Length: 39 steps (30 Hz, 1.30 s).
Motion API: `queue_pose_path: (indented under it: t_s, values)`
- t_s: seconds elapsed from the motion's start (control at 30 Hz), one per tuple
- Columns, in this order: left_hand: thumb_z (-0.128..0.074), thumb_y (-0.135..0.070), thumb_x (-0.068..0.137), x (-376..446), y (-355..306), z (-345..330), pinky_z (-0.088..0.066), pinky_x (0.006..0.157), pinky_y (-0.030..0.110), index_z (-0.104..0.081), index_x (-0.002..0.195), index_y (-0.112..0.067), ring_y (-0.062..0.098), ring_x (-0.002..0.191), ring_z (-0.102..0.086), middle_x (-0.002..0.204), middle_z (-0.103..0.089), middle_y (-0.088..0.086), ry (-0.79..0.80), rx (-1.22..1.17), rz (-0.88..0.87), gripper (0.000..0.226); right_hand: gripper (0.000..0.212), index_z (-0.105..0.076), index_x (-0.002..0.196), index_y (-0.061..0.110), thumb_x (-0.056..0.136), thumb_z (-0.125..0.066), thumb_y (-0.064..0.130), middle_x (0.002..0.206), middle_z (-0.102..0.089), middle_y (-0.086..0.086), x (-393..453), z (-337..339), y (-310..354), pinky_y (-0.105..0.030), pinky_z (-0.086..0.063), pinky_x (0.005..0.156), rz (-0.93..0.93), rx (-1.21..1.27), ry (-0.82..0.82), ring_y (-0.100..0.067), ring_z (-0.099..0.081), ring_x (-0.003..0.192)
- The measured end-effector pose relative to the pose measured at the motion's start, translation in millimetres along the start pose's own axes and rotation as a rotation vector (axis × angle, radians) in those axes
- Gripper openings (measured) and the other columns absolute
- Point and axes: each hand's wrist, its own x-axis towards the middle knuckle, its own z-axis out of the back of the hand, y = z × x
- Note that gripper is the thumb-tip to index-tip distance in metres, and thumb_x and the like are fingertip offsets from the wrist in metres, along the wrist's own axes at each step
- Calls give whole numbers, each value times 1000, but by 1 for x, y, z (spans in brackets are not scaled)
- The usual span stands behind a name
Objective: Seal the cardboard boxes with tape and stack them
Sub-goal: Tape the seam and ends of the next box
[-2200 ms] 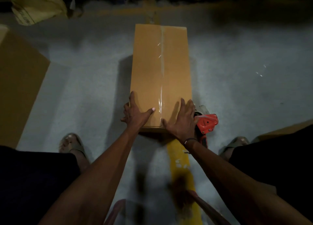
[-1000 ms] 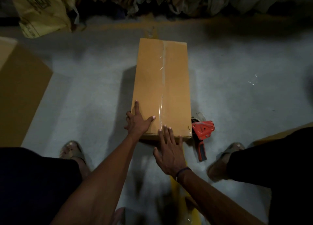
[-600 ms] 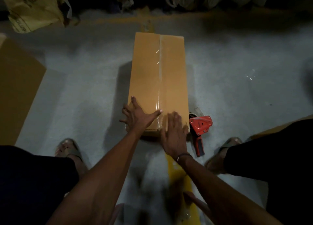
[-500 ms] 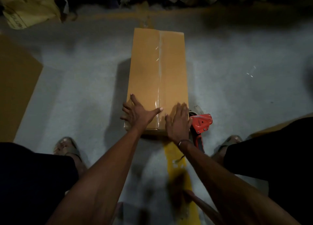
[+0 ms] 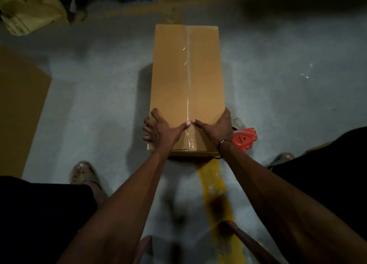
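Observation:
A long brown cardboard box (image 5: pixel 170 81) lies on the grey floor, its flaps closed and a strip of clear tape (image 5: pixel 188 69) running down the centre seam. My left hand (image 5: pixel 161 129) lies on the near left part of the lid, its fingers wrapped over the left edge. My right hand (image 5: pixel 215 126) lies on the near right part, fingers curled over the right edge. Both thumbs meet on the tape. A red tape dispenser (image 5: pixel 245 138) sits on the floor just right of the box, partly hidden behind my right wrist.
Another brown cardboard box (image 5: pixel 17 109) stands at the left edge. A crumpled yellowish bag (image 5: pixel 29 7) lies at the far left. A yellow painted line (image 5: pixel 215 188) runs along the floor beneath me. My sandalled feet (image 5: pixel 85 174) flank the near end of the box.
My right hand slid from the middle of the lid out to the box's right edge, and its thumb now meets my left thumb on the tape. The left hand stayed at the left edge.

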Motion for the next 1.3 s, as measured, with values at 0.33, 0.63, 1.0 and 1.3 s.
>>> queue_pose_path:
  t_s: [0.33, 0.63, 1.0, 1.3]
  values:
    - [-89, -71, 55, 2, 13, 16, -20, 117, 65, 9, 162, -35, 44, 152, -12, 166, -3, 21, 231, 94, -78, 150, 153, -10, 157, 20, 39, -91, 73, 157, -33, -10, -10, 17, -2, -49, -43, 111, 60, -37, 173, -33, -40, 140]
    - [-90, -59, 67, 0, 53, 39, -45, 109, 46, -26, 159, -18, 34, 138, -49, 154, -48, 11, 259, -352, 65, 119, 121, -33, 152, 22, 52, -100, 43, 140, -57, -5, -18, 36, -32, -48, -51, 105, -102, 328, 388, -27, -56, 126]
    - [-87, -66, 64, -22, 77, 36, -59, 92, 48, -56, 140, -24, 24, 109, -67, 125, -69, 2, 389, -622, 177, 93, 107, -46, 144, 27, 53, -99, 49, 129, -67, 1, -48, 38, -51, -44, -57, 97, -103, 478, 371, -19, -66, 116]
    - [-87, -75, 56, -39, 31, 99, -58, 96, 53, -59, 129, -32, 24, 110, -68, 123, -71, -1, 310, -689, 4, 89, 109, -35, 151, 29, 62, -91, 54, 140, -57, 1, -63, 96, 21, -45, -51, 101, 48, 414, 324, -24, -56, 124]
